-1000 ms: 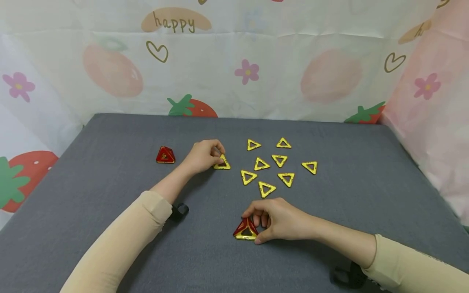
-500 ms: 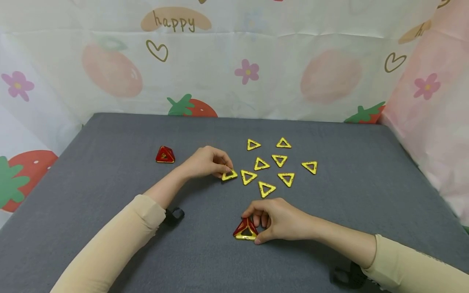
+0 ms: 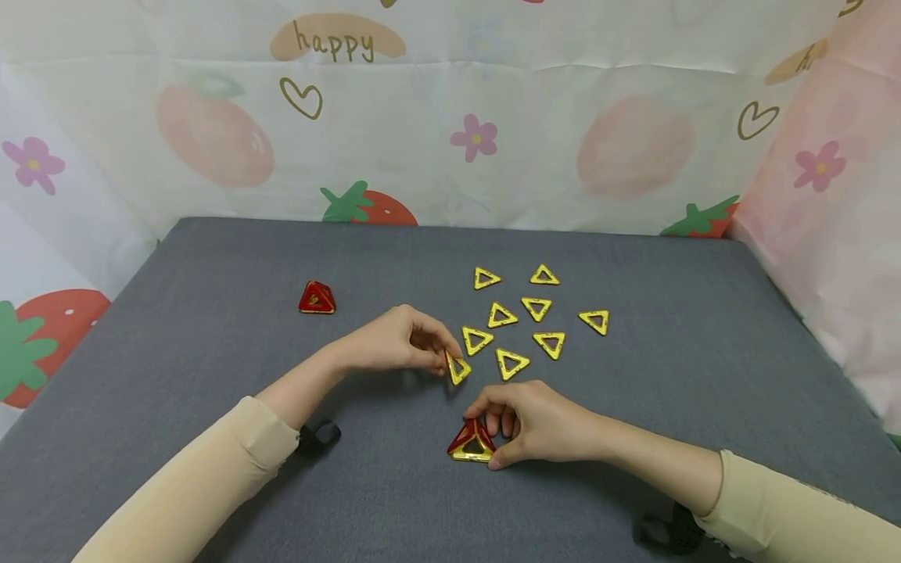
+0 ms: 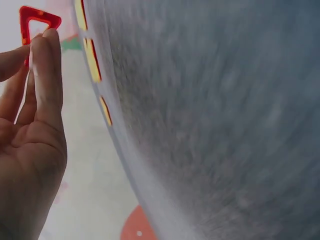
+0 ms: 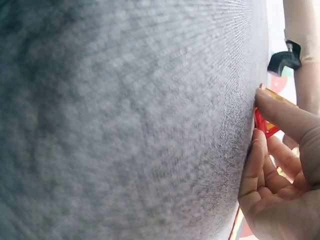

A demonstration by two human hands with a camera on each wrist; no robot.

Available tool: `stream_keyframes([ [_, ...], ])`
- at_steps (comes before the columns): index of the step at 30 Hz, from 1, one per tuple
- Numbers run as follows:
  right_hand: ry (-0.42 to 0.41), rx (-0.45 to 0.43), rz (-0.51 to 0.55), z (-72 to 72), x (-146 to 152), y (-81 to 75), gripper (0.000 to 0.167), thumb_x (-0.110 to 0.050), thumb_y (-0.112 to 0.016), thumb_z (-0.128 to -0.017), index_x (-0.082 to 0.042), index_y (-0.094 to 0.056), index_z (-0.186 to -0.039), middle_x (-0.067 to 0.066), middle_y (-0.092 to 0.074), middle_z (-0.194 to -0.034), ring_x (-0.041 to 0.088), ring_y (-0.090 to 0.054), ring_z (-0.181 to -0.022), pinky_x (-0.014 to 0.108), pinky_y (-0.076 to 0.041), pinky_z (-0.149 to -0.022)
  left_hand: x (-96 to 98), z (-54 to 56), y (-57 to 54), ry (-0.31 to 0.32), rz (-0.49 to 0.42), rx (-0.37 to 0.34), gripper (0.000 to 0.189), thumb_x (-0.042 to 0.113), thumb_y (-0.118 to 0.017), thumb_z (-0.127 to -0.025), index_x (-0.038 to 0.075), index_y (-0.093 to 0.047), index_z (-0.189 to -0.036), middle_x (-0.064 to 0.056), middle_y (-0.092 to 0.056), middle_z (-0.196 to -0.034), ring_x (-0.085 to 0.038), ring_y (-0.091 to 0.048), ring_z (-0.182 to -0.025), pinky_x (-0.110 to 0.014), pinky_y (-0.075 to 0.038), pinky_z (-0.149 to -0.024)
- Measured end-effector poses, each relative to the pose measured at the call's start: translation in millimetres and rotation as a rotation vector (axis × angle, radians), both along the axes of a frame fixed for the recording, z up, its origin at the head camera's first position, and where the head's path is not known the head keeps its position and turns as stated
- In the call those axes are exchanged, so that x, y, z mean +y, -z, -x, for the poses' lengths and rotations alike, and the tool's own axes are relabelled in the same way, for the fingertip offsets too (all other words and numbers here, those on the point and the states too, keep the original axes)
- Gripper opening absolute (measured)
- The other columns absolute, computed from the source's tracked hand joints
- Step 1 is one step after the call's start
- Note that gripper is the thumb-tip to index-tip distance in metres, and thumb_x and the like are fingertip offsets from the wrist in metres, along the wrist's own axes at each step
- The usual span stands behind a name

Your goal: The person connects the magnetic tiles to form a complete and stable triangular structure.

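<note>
My left hand [image 3: 404,340] pinches a triangular magnetic tile [image 3: 458,368] between thumb and fingers, tilted up above the table. Its face looks yellow in the head view; the left wrist view shows the same tile [image 4: 41,17] with a red side. At the near middle, my right hand [image 3: 538,422] holds a small red and yellow structure of triangular tiles [image 3: 472,442] by its right side, thumb low and forefinger at the top. In the right wrist view the fingers partly hide this structure [image 5: 267,125]. The held tile is up and left of it.
Several yellow triangular tiles [image 3: 512,363] lie flat beyond my right hand. A finished-looking red pyramid [image 3: 317,298] stands at the far left on the grey cloth-covered table [image 3: 232,258]. A printed curtain [image 3: 436,102] hangs behind and at the sides.
My left hand has moved toward me and to the right with the tile, which has gone from lying nearly flat to tilted upright. The right hand and its structure have stayed put.
</note>
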State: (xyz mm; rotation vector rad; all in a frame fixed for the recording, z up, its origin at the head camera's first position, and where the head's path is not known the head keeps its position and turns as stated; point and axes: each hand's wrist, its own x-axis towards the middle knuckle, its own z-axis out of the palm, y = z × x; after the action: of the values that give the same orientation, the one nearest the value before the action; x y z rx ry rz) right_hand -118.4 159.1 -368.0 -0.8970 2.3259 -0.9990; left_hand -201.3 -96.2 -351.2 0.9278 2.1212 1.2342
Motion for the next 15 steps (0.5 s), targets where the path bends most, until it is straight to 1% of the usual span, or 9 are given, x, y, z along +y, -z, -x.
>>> stream_keyframes([
  [2,0.003,-0.003,-0.002,-0.2,-0.2,-0.3,0.045,-0.024,-0.088,-0.074,-0.020,-0.067,-0.114,-0.004,-0.062,-0.087,0.004,-0.056,-0.071,0.021,-0.052,-0.066,0.9,-5.7,-0.4,0.006,-0.018,0.009,0.020,0.006,-0.069,-0.090,0.009,-0.074,-0.109,-0.010,-0.075,-0.094,-0.020,-0.072,-0.084,-0.033,-0.059,-0.074],
  [4,0.005,-0.003,-0.004,-0.2,-0.3,-0.5,0.045,-0.024,-0.088,-0.074,-0.021,-0.067,-0.114,-0.004,-0.063,-0.087,0.004,-0.056,-0.071,0.021,-0.052,-0.066,2.3,-11.1,-1.6,-0.002,-0.038,0.021,0.018,0.008,-0.072,-0.089,0.010,-0.075,-0.106,-0.009,-0.076,-0.092,-0.022,-0.073,-0.083,-0.034,-0.059,-0.072],
  [8,0.006,-0.004,-0.005,-0.3,-0.5,-0.8,0.046,-0.024,-0.088,-0.074,-0.021,-0.067,-0.115,-0.003,-0.063,-0.087,0.004,-0.056,-0.071,0.021,-0.052,-0.066,5.2,-19.7,-3.6,-0.013,-0.092,0.035,0.013,0.009,-0.074,-0.088,0.011,-0.076,-0.100,-0.011,-0.077,-0.092,-0.027,-0.073,-0.080,-0.039,-0.060,-0.071],
  [11,0.009,-0.011,-0.013,-0.3,-1.2,-1.0,0.045,-0.023,-0.088,-0.074,-0.020,-0.067,-0.114,-0.004,-0.063,-0.087,0.004,-0.056,-0.071,0.021,-0.052,-0.065,7.3,-25.1,-3.6,-0.002,-0.114,0.075,0.011,0.012,-0.077,-0.086,0.012,-0.078,-0.096,-0.008,-0.075,-0.093,-0.021,-0.071,-0.082,-0.035,-0.060,-0.071],
  [15,0.012,0.019,-0.041,-0.5,-1.6,-0.9,0.035,-0.023,-0.088,-0.073,-0.021,-0.064,-0.099,-0.007,-0.062,-0.085,0.004,-0.056,-0.070,0.020,-0.051,-0.064,10.3,-32.0,-2.5,0.016,-0.139,0.123,0.011,0.015,-0.079,-0.083,0.012,-0.080,-0.093,-0.006,-0.071,-0.094,-0.009,-0.066,-0.085,-0.029,-0.059,-0.073],
])
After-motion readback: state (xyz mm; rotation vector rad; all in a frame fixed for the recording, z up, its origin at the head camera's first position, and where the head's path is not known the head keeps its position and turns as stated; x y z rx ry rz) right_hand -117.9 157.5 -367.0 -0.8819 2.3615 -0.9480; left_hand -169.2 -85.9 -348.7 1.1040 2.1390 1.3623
